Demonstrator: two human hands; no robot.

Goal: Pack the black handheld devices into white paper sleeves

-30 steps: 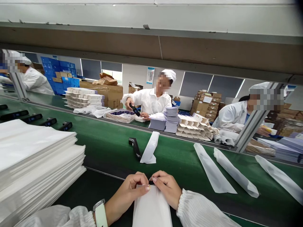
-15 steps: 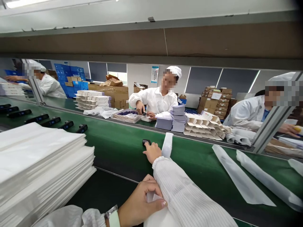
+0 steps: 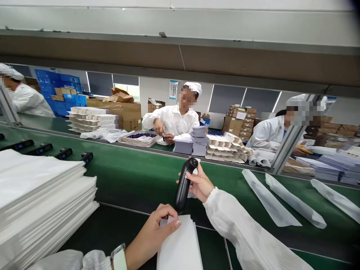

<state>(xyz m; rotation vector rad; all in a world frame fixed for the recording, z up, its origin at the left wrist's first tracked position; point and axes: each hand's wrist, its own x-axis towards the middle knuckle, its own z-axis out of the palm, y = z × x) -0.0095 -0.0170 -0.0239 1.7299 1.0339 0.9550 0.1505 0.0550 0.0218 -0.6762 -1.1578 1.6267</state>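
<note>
"Our right grip (image 3: pixel 201 183) is closing around a black handheld device (image 3: pixel 183 189), isn't it?"

"Yes, we are holding it near its angled head, which is pointing up, while its long body is slanting down towards us."

"And what are we doing with our left grip (image 3: pixel 153 232)?"

"We are pinching the top edge of a white pouch (image 3: pixel 180 243) between thumb and fingers. The pouch is lying on the dark surface (image 3: pixel 126 221), its length running towards us."

"So what is changing?"

"We are now carrying the device above the green belt (image 3: pixel 135 172), where it was lying a moment ago. That is leaving both our hands occupied, one with the device and one with the pouch."

"How near are the two getting?"

"The device's lower end is hanging just beside our left fingertips, over the pouch's top edge. Whether it is touching them, we are not managing to tell."

"What else are we seeing around us?"

"A tall stack of white sheets (image 3: pixel 42 187) is standing to our left, and more black devices (image 3: pixel 87 156) are lying beyond it on the belt. To our right, three long white sleeves (image 3: pixel 270 198) are lying slantwise, apart from our hands. Another white piece (image 3: pixel 192 193) is showing behind our right hand, mostly hidden. Across the belt, a co-worker in a white cap (image 3: pixel 174 120) is working beside stacked booklets (image 3: pixel 199 140)."
</note>
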